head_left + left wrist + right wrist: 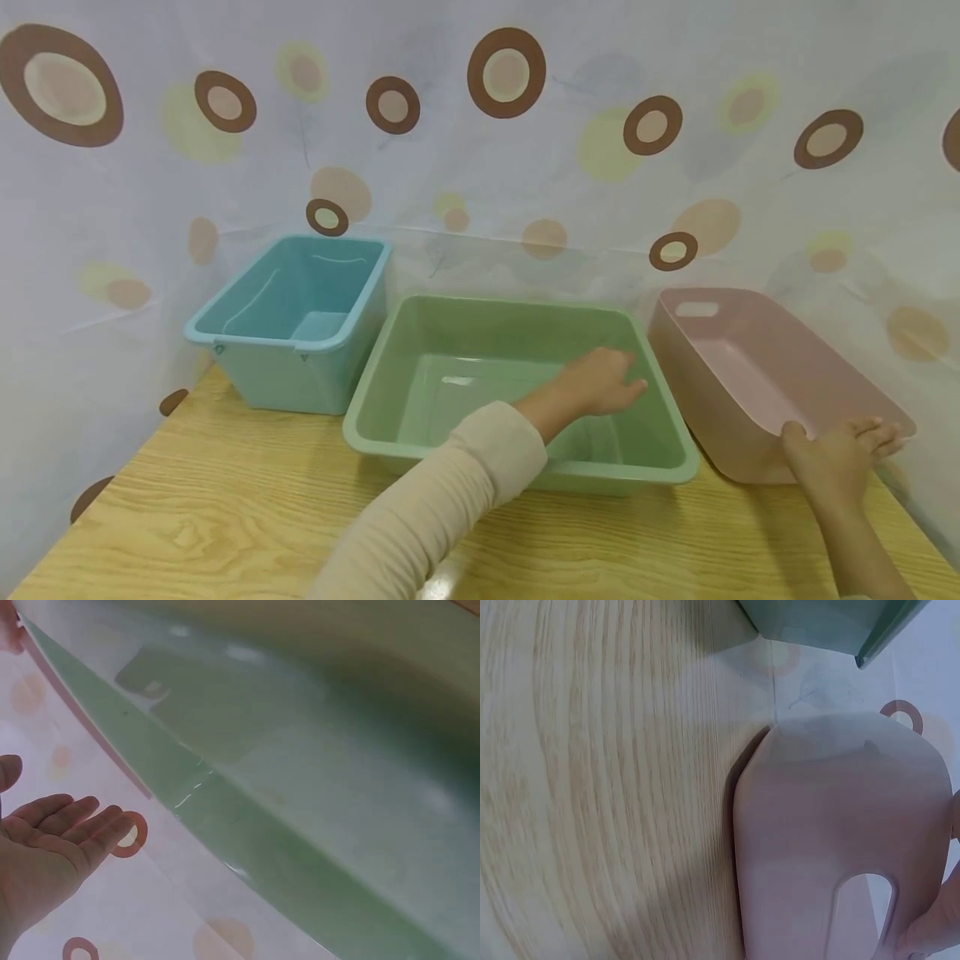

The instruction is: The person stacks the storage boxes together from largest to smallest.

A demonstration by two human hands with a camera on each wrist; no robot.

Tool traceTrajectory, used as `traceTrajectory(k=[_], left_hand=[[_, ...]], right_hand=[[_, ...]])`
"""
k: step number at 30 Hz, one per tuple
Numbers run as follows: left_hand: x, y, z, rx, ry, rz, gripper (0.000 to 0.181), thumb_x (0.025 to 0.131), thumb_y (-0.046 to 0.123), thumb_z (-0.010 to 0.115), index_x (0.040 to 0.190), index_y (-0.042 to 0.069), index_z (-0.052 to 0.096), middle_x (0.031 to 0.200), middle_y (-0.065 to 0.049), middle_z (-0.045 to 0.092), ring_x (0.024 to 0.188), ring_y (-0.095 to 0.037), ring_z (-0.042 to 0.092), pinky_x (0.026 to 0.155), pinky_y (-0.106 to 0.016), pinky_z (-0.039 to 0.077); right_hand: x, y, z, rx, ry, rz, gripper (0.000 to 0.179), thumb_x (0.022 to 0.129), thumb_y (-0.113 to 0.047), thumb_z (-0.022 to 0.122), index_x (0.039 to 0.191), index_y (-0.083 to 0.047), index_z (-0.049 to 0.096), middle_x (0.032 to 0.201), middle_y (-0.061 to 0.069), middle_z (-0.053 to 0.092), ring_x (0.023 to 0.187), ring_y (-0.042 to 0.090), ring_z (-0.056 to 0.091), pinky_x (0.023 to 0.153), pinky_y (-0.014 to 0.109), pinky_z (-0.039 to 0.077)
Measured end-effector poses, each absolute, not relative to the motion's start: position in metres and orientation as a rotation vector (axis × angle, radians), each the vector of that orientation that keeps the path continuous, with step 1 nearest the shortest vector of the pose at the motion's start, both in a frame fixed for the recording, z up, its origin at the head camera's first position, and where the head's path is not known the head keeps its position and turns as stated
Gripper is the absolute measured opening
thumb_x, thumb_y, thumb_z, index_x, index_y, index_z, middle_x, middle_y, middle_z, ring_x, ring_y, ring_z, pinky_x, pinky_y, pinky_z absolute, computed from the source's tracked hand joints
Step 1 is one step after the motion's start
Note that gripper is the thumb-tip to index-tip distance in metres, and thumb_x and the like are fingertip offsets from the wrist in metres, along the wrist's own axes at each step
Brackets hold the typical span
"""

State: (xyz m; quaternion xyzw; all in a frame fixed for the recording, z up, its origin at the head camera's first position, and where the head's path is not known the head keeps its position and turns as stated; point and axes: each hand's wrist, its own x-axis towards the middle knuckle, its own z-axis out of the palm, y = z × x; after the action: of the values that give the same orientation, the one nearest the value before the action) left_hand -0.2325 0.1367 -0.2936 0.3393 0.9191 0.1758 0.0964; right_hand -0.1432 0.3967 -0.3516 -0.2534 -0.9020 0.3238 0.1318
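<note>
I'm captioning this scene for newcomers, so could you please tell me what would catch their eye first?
Probably the wide, green, rectangular plastic basin in the middle, with the left hand over it. A light-blue plastic bin stands to its left, and a pink plastic bin to its right, the right hand at its near rim.

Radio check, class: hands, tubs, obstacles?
Left hand open, over green tub. Right hand touching near end of pink tub. Green tub close beside it, possibly in the way.

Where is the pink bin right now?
In the head view, the pink bin stands at the right of the wooden table, beside the green bin, with the right hand at its near rim.
</note>
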Motion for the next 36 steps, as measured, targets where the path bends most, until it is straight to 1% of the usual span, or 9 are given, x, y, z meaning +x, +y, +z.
traceTrajectory(k=[5,14,17,20,22,23,24,29,36], left_hand=[[-0.230,0.138,-0.295,1.015,2.722,0.518,0.049,0.096,0.037,0.040,0.140,0.014,0.038,0.141,0.005,0.043,0.130,-0.010,0.039,0.105,-0.022,0.035],[-0.226,0.137,-0.297,1.021,2.716,0.525,0.049,0.096,0.036,0.040,0.139,0.015,0.038,0.140,0.005,0.044,0.129,-0.009,0.040,0.103,-0.022,0.037],[-0.225,0.137,-0.297,1.033,2.715,0.538,0.049,0.096,0.036,0.040,0.139,0.014,0.039,0.139,0.004,0.045,0.128,-0.009,0.042,0.102,-0.022,0.037],[-0.224,0.138,-0.298,1.032,2.719,0.542,0.048,0.095,0.036,0.040,0.138,0.014,0.040,0.138,0.005,0.046,0.127,-0.009,0.043,0.101,-0.022,0.039],[-0.223,0.139,-0.299,1.026,2.721,0.538,0.048,0.095,0.037,0.040,0.138,0.015,0.040,0.138,0.005,0.047,0.126,-0.008,0.044,0.100,-0.021,0.039],[-0.223,0.139,-0.299,1.024,2.723,0.530,0.048,0.095,0.037,0.040,0.138,0.016,0.041,0.138,0.006,0.047,0.126,-0.008,0.044,0.100,-0.022,0.039],[-0.223,0.139,-0.300,1.023,2.726,0.523,0.048,0.095,0.038,0.041,0.138,0.016,0.041,0.137,0.006,0.047,0.126,-0.008,0.044,0.100,-0.021,0.040],[-0.224,0.140,-0.302,1.029,2.729,0.507,0.048,0.095,0.038,0.040,0.138,0.016,0.040,0.138,0.006,0.047,0.126,-0.008,0.043,0.100,-0.022,0.040],[-0.223,0.139,-0.303,1.048,2.721,0.520,0.048,0.095,0.037,0.040,0.139,0.015,0.040,0.139,0.005,0.045,0.128,-0.009,0.042,0.101,-0.021,0.039]], right_hand=[[-0.140,0.400,-0.352,-0.686,-2.632,0.935,0.084,0.084,-0.018,0.036,0.125,0.019,-0.028,0.130,0.034,-0.041,0.117,0.050,-0.039,0.091,0.074,0.016],[-0.138,0.406,-0.353,-0.590,-2.656,0.928,0.083,0.086,-0.019,0.036,0.124,0.020,-0.026,0.130,0.033,-0.040,0.117,0.053,-0.035,0.097,0.070,-0.001],[-0.137,0.409,-0.355,-0.577,-2.657,0.910,0.083,0.087,-0.020,0.037,0.125,0.020,-0.025,0.131,0.036,-0.039,0.119,0.057,-0.029,0.097,0.071,0.003],[-0.135,0.414,-0.356,-0.589,-2.667,0.900,0.084,0.087,-0.022,0.037,0.127,0.019,-0.025,0.133,0.038,-0.036,0.118,0.069,-0.005,0.095,0.073,0.015],[-0.134,0.417,-0.356,-0.606,-2.684,0.916,0.085,0.088,-0.024,0.037,0.127,0.018,-0.026,0.133,0.038,-0.036,0.113,0.072,0.009,0.092,0.073,0.020],[-0.133,0.419,-0.356,-0.613,-2.686,0.934,0.085,0.089,-0.025,0.037,0.127,0.017,-0.027,0.133,0.037,-0.036,0.111,0.073,0.012,0.092,0.073,0.020],[-0.132,0.420,-0.356,-0.619,-2.690,0.942,0.085,0.089,-0.026,0.037,0.127,0.017,-0.027,0.133,0.037,-0.037,0.111,0.073,0.012,0.093,0.072,0.020],[-0.127,0.424,-0.356,-0.608,-2.695,0.978,0.084,0.090,-0.027,0.035,0.126,0.014,-0.029,0.131,0.036,-0.040,0.115,0.070,-0.002,0.100,0.068,0.010],[-0.124,0.429,-0.355,-0.603,-2.747,0.873,0.083,0.089,-0.026,0.035,0.127,0.018,-0.024,0.133,0.041,-0.033,0.104,0.076,0.016,0.087,0.074,0.024]])
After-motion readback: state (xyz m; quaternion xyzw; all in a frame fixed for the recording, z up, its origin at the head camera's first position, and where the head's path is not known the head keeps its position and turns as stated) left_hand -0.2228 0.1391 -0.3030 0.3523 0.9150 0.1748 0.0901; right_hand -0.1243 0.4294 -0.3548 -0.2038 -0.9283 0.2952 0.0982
